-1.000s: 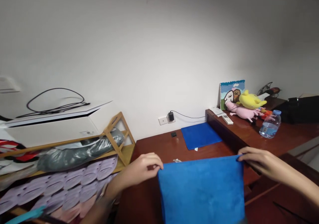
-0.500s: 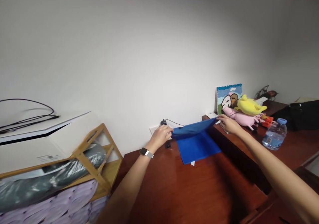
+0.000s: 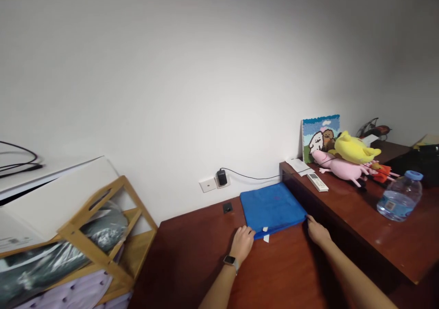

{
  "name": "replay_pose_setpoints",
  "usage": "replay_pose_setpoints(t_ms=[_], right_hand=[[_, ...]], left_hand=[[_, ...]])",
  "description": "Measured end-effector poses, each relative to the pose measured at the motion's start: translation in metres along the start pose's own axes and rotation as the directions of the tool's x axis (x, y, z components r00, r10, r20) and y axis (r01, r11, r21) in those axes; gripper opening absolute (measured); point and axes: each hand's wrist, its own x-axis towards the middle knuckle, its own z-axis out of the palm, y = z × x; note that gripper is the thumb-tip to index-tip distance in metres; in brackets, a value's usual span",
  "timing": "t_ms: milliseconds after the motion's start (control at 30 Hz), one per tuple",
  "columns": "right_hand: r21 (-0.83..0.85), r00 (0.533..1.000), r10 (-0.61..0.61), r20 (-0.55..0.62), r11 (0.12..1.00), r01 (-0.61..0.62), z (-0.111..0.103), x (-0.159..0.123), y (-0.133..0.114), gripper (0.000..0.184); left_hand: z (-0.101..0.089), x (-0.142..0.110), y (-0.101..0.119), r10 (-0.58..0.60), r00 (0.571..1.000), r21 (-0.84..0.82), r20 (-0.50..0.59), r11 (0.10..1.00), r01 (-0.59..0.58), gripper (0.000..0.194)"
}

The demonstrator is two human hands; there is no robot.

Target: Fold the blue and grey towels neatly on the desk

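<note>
A blue cloth lies folded into a rough rectangle on the brown desk. Two small white tags stick out along its near edge. My left hand, with a watch on the wrist, is closed on the near left corner of the cloth. At the near right corner my right hand pinches the edge between fingers and thumb. Layers show slightly parted between the two hands.
A raised desk section on the right carries a remote control, plush toys, a picture and a water bottle. A black charger is plugged into the wall. A wooden rack stands left.
Both hands have come down toward me, bringing the lifted upper flap of the cloth over its lower part. The view has shifted a little; the remote control now shows.
</note>
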Motion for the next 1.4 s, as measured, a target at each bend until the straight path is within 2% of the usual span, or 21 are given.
replay_pose_setpoints(t_ms=[133, 233, 367, 500, 600, 700, 800, 900, 1000, 1100, 1167, 1233, 1300, 1400], right_hand=[[-0.040, 0.984, 0.076, 0.159, 0.997, -0.071, 0.000, -0.004, 0.011, 0.060], [-0.034, 0.967, 0.126, 0.221, 0.992, -0.121, -0.004, -0.001, 0.012, 0.060], [-0.002, 0.960, 0.195, 0.201, 0.980, -0.198, 0.001, 0.003, 0.006, 0.057], [0.011, 0.961, 0.186, 0.204, 0.981, -0.192, 0.011, 0.004, -0.006, 0.061], [0.003, 0.958, 0.191, 0.212, 0.981, -0.196, 0.014, 0.000, -0.011, 0.066], [0.002, 0.969, 0.155, 0.193, 0.987, -0.158, 0.014, -0.014, -0.011, 0.071], [0.009, 0.986, 0.047, 0.158, 0.999, -0.049, 0.018, -0.046, -0.008, 0.071], [0.034, 0.992, -0.029, 0.124, 0.999, 0.025, 0.025, -0.098, -0.007, 0.064], [0.060, 0.990, -0.105, 0.099, 0.993, 0.099, 0.029, -0.157, -0.011, 0.057], [0.094, 0.989, -0.138, 0.062, 0.987, 0.132, 0.022, -0.201, -0.027, 0.051], [0.125, 0.990, -0.142, -0.011, 0.982, 0.142, 0.014, -0.215, -0.048, 0.048], [0.152, 0.980, -0.169, -0.104, 0.971, 0.184, 0.008, -0.215, -0.077, 0.049], [0.159, 0.967, -0.220, -0.127, 0.958, 0.239, 0.006, -0.207, -0.110, 0.055], [0.143, 0.964, -0.265, 0.022, 0.955, 0.260, 0.012, -0.195, -0.149, 0.064]], left_hand=[[0.013, -0.014, 0.005, 0.008, 1.000, -0.032, 0.019, 0.999, -0.007, 0.024], [0.021, -0.014, 0.009, -0.057, 0.998, -0.057, 0.010, 0.997, 0.057, 0.031], [0.033, -0.004, 0.015, -0.073, 0.997, -0.051, -0.016, 0.996, 0.072, 0.019], [0.042, 0.005, 0.019, -0.062, 0.998, -0.018, -0.008, 0.998, 0.062, 0.025], [0.042, 0.002, 0.021, -0.074, 0.997, 0.016, -0.005, 0.997, 0.074, 0.030], [0.033, -0.014, 0.024, -0.071, 0.997, 0.033, -0.006, 0.997, 0.071, 0.030], [0.016, -0.048, 0.032, -0.071, 0.997, 0.036, -0.021, 0.997, 0.072, 0.026], [-0.001, -0.102, 0.044, -0.118, 0.990, -0.003, -0.083, 0.993, 0.118, 0.025], [-0.016, -0.167, 0.058, -0.170, 0.977, -0.062, -0.131, 0.985, 0.163, 0.029], [-0.033, -0.229, 0.068, -0.181, 0.977, -0.111, -0.111, 0.979, 0.169, 0.029], [-0.048, -0.252, 0.072, -0.192, 0.980, -0.145, -0.056, 0.972, 0.182, 0.025], [-0.064, -0.254, 0.077, -0.225, 0.974, -0.167, -0.022, 0.961, 0.219, 0.024], [-0.076, -0.234, 0.082, -0.266, 0.963, -0.171, -0.032, 0.951, 0.257, 0.031], [-0.074, -0.188, 0.088, -0.301, 0.953, -0.134, -0.027, 0.946, 0.295, 0.044]])
